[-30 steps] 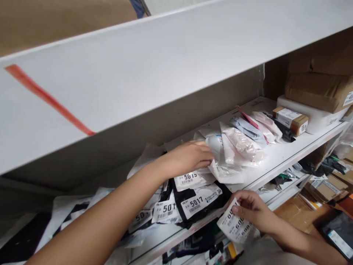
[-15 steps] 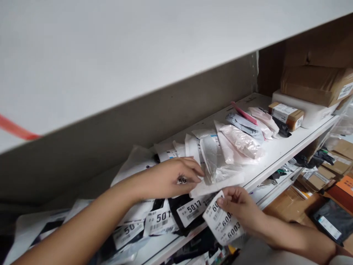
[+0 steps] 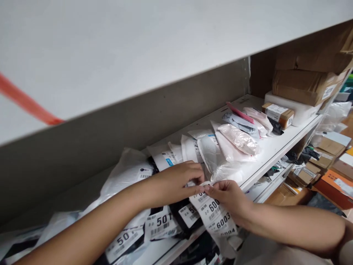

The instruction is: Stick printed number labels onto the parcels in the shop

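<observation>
In the head view, my right hand (image 3: 230, 198) pinches the top of a strip of white labels (image 3: 217, 217) printed with numbers such as 6003 and barcodes. The strip hangs down in front of the shelf edge. My left hand (image 3: 186, 182) meets it there, thumb and fingers closed at the strip's top edge, the two thumbs almost touching. Behind and below the hands stand plastic mailing bags with 501-series labels, among them a black bag (image 3: 176, 215) and a white bag with a label (image 3: 160, 222). My left hand partly covers them.
Pale plastic parcels (image 3: 239, 140) lean along the white shelf (image 3: 271, 154) to the right. A small brown box (image 3: 278, 114) and larger cartons (image 3: 300, 86) stand at its far end. An upper shelf board (image 3: 138, 55) overhangs. Boxes (image 3: 335, 189) lie lower right.
My right hand has brought the label strip up and left to my left hand, which has closed at its top edge. More of the strip shows. The view has shifted slightly.
</observation>
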The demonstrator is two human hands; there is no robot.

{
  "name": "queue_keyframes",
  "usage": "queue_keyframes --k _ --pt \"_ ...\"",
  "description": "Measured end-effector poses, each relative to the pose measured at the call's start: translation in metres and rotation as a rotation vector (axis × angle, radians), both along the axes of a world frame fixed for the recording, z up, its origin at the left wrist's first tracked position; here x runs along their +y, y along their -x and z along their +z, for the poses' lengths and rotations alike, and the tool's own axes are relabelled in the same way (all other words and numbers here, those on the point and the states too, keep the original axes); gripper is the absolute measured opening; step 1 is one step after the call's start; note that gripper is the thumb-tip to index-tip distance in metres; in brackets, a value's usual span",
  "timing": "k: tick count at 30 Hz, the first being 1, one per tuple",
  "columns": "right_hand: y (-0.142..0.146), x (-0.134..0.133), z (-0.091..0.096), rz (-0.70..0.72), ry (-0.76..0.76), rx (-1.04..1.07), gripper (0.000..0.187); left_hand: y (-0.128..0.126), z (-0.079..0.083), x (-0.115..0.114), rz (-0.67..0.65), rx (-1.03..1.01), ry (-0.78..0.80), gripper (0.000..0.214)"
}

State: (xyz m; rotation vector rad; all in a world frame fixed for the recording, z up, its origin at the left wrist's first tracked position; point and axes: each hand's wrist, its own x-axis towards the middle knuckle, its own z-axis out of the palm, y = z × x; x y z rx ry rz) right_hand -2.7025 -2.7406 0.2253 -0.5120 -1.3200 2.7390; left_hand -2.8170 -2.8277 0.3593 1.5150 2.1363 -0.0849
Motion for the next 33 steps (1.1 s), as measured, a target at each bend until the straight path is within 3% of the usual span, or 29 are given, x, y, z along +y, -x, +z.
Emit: queue_keyframes --k 5,11,14,19,23,25,29,33 --pt "-0.004 0.007 0.006 0.105 0.01 -0.023 0.059 -0.006 -0.01 -0.005 -0.044 0.141 -0.031 0.02" --pt "-0.004 0.006 0.005 0.002 -0.014 -0.106 0.068 -0.012 -0.018 -0.001 -0.226 0.427 -0.099 0.021" --pt "-0.011 0.006 0.008 0.081 0.006 -0.071 0.064 -0.013 -0.022 0.0 -0.251 0.496 -0.073 0.018" --pt "-0.029 0.008 -0.008 0.096 -0.055 0.024 0.064 -0.016 -0.032 -0.003 -0.289 0.613 -0.071 0.021" --pt "-0.043 0.021 -0.026 0.084 -0.298 0.139 0.061 -0.02 -0.032 0.0 -0.06 0.555 -0.112 0.009" --pt "-0.046 0.033 -0.025 0.033 -0.375 0.24 0.052 -0.02 -0.029 0.003 0.04 0.492 -0.151 0.018" --pt "-0.038 0.06 -0.013 -0.163 -0.456 0.372 0.041 -0.01 -0.02 0.009 -0.067 0.329 -0.261 0.045" --pt "-0.03 0.079 -0.009 -0.185 -0.422 0.465 0.039 0.003 -0.019 0.012 -0.129 0.255 -0.234 0.044"
